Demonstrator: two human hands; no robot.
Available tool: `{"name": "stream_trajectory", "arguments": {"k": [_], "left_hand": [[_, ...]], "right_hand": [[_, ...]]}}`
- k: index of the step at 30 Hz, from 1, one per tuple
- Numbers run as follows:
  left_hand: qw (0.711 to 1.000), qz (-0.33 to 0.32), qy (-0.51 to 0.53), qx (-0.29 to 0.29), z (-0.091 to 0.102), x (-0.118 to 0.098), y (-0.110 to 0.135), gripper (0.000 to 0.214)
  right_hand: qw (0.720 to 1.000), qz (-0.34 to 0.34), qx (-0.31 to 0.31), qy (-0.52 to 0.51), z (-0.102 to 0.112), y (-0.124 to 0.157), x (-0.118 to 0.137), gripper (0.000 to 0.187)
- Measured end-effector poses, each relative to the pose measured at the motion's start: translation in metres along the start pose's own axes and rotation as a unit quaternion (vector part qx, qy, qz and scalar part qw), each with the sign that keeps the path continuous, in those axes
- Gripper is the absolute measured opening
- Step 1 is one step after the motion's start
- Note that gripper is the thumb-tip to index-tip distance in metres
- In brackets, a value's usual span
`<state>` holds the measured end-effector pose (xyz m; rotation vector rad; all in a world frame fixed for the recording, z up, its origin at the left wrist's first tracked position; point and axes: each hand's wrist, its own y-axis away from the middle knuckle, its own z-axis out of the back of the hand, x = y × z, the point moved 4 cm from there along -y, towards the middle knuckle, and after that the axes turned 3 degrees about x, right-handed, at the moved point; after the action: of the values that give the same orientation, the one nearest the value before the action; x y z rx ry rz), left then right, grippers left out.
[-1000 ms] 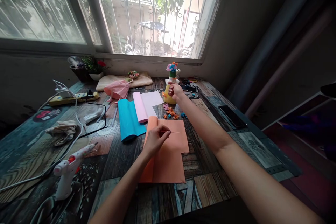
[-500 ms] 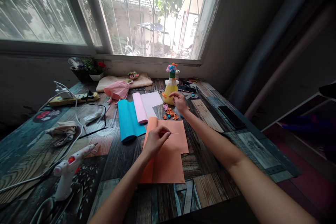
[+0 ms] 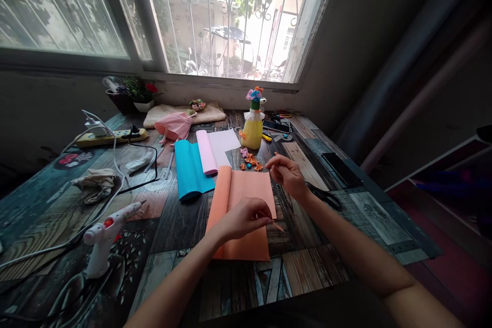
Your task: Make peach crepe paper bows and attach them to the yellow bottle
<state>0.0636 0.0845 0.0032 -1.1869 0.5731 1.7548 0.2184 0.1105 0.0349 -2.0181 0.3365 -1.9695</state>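
Observation:
My left hand [image 3: 249, 219] is above the orange crepe paper [image 3: 249, 248] and pinches a thin orange paper strip [image 3: 279, 226], whose end sticks out to the right. My right hand [image 3: 287, 177] hovers just right of the sheet with its fingers pinched together. A tiny orange tip shows at those fingers, too small to name. Beyond the sheet lie several small paper bows [image 3: 249, 159] in orange, pink and blue. Behind them stands a bottle [image 3: 252, 133] wrapped in yellow, with a white ruffle and colored bows on top.
Dark-handled scissors [image 3: 326, 196] lie behind my right wrist, and a phone [image 3: 341, 169] is farther right. Blue crepe paper [image 3: 192, 171] and a pink roll [image 3: 206, 152] lie left of the orange. A glue gun [image 3: 103, 238], cables and a power strip [image 3: 115, 137] occupy the left.
My right hand has come back from beside the yellow bottle toward me and to the right, uncovering the bows. My left hand has moved right and nearer with the strip.

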Motion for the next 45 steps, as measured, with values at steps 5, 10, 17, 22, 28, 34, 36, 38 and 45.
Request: {"name": "stream_trajectory", "arguments": {"k": [5,10,17,22,28,34,36,38,45], "left_hand": [[0.998,-0.008,-0.055,0.032,-0.015,0.003,-0.002,0.011],[0.988,0.022,-0.150,-0.025,-0.021,0.009,-0.004,0.011],[0.954,-0.024,-0.218,-0.205,-0.014,-0.017,0.003,0.014],[0.950,-0.053,-0.117,-0.285,-0.003,-0.029,-0.006,0.057],[0.976,0.036,-0.128,-0.170,0.028,-0.020,0.013,0.027],[0.908,0.190,-0.242,-0.284,0.082,-0.024,0.118,0.036],[0.888,0.226,-0.268,-0.298,0.084,-0.024,0.156,0.037],[0.873,0.279,-0.275,-0.290,0.080,-0.019,0.192,0.038],[0.818,0.415,-0.330,-0.224,0.050,0.007,0.285,0.038]], "right_hand": [[0.998,-0.007,-0.003,-0.068,0.000,0.017,0.019,0.017],[0.995,0.003,-0.028,-0.093,0.006,0.021,0.035,0.014],[0.995,-0.010,-0.028,-0.098,0.009,0.023,0.035,0.014],[0.991,-0.034,0.026,-0.127,-0.014,0.029,0.033,0.015],[0.986,-0.027,-0.012,-0.164,-0.003,0.025,0.037,0.013],[0.991,-0.068,-0.089,-0.072,0.048,0.040,0.027,0.015],[0.990,-0.102,-0.093,-0.017,0.058,0.051,0.017,0.021],[0.987,-0.120,-0.103,0.030,0.068,0.061,0.009,0.025],[0.975,-0.148,-0.149,0.075,0.095,0.086,-0.008,0.023]]}}
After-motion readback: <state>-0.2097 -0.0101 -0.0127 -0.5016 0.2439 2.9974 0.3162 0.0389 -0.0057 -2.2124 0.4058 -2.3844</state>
